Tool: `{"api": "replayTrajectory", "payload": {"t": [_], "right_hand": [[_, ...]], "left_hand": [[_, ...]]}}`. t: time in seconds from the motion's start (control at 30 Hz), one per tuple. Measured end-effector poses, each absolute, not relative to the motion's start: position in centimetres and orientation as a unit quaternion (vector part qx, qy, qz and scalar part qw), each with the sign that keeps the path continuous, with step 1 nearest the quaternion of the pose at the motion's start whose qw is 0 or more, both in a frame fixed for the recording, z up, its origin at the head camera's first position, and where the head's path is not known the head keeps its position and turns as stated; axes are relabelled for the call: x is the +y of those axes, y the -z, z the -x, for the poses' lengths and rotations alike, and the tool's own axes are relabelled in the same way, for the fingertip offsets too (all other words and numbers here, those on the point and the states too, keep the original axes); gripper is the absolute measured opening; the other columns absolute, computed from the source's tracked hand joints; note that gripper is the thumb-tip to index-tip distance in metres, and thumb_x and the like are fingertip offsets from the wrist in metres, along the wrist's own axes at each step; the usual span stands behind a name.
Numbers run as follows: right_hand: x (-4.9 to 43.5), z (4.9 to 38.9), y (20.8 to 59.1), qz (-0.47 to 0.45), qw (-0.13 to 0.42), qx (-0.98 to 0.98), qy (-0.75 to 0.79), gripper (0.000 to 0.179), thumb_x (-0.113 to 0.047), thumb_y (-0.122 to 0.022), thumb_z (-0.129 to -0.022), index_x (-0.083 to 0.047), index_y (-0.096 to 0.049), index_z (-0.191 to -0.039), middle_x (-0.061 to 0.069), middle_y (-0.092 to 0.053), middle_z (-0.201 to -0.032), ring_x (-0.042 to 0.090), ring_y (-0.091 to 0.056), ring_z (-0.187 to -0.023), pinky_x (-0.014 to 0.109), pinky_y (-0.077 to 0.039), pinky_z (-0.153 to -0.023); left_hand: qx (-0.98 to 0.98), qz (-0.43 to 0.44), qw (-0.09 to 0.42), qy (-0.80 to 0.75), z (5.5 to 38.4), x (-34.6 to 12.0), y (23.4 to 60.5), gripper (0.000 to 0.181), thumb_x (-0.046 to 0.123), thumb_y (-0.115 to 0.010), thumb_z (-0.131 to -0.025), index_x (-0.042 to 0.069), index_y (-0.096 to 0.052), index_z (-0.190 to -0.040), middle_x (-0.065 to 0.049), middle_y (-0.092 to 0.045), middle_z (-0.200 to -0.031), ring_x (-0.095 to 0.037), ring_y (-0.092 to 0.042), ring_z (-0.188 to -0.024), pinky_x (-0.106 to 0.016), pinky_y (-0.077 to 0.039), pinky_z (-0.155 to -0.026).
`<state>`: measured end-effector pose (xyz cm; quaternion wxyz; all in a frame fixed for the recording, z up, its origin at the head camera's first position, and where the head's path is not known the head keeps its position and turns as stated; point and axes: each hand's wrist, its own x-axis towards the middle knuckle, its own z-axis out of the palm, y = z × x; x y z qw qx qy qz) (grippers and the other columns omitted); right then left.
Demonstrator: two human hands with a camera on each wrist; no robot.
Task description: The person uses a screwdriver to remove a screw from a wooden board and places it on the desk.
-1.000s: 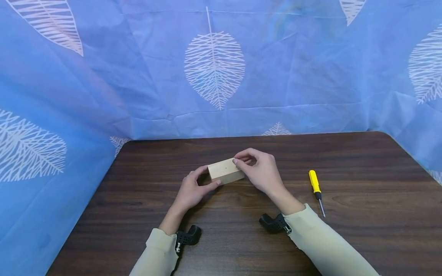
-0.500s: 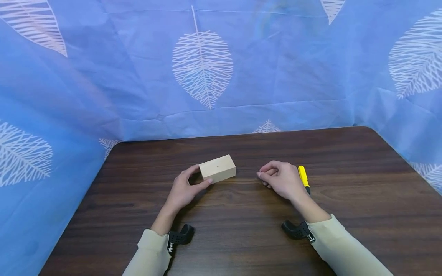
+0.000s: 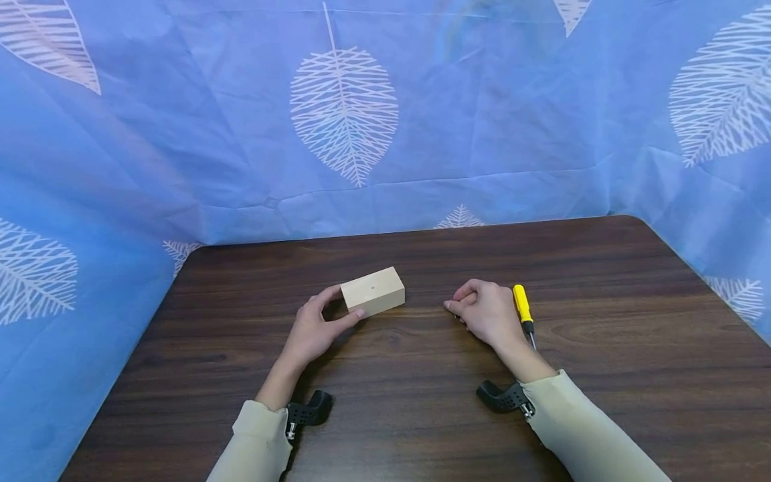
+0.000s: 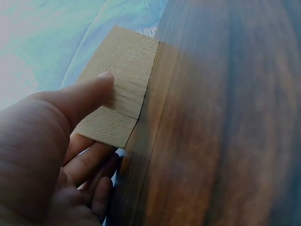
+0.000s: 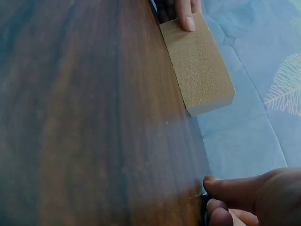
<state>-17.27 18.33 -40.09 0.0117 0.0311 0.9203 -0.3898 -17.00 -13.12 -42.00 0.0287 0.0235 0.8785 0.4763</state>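
A pale wooden block [image 3: 373, 292] with a small dark spot in its top face lies on the brown table [image 3: 385, 402]. My left hand [image 3: 315, 328] grips its left end, thumb along the near side and fingers behind. In the left wrist view the thumb presses on the block's grainy face [image 4: 127, 61]. My right hand [image 3: 488, 309] is low over the table, right of the block, thumb and forefinger together. In the right wrist view a small dark object [image 5: 204, 207] shows at those fingertips; I cannot tell its kind.
A screwdriver [image 3: 522, 304] with a yellow handle lies just right of the right hand, its shaft partly behind the forearm. A blue cloth [image 3: 241, 134] with white leaf prints hangs beyond the table's far edge.
My right hand has left the block's right end and moved right, down beside the screwdriver. My left hand keeps its hold on the block. The head view has turned slightly right.
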Motion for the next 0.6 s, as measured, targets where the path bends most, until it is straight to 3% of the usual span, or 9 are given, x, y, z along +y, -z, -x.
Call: {"api": "replayTrajectory", "payload": {"t": [0.17, 0.4, 0.6], "right_hand": [[18.3, 17.0, 40.1, -0.037, 0.004, 0.921, 0.388, 0.024, -0.025, -0.079, -0.099, -0.002, -0.074, -0.103, 0.005, -0.08, -0.078, 0.011, -0.067, -0.057, 0.031, -0.054, -0.057], [18.3, 15.9, 39.7, -0.052, 0.006, 0.9, 0.432, 0.042, -0.047, -0.072, -0.103, -0.005, -0.075, -0.106, 0.006, -0.078, -0.079, 0.015, -0.07, -0.061, 0.032, -0.057, -0.059], [18.9, 14.5, 39.1, -0.028, -0.007, 0.897, 0.44, 0.042, -0.052, -0.07, -0.103, -0.011, -0.077, -0.105, 0.004, -0.078, -0.079, 0.016, -0.072, -0.064, 0.031, -0.058, -0.06]], "left_hand": [[0.88, -0.028, 0.031, -0.473, 17.1, -13.0, 42.1, 0.07, 0.042, -0.084, -0.095, 0.018, -0.058, -0.155, -0.01, -0.064, -0.15, -0.036, -0.051, -0.146, -0.063, -0.041, -0.119], [0.88, -0.013, 0.027, -0.475, 16.9, -13.5, 42.4, 0.069, 0.042, -0.085, -0.094, 0.019, -0.059, -0.154, -0.009, -0.065, -0.149, -0.034, -0.051, -0.145, -0.062, -0.041, -0.119], [0.883, -0.014, 0.025, -0.469, 16.6, -14.1, 42.8, 0.067, 0.04, -0.085, -0.094, 0.018, -0.061, -0.152, -0.01, -0.067, -0.147, -0.036, -0.053, -0.143, -0.063, -0.041, -0.119]]}}
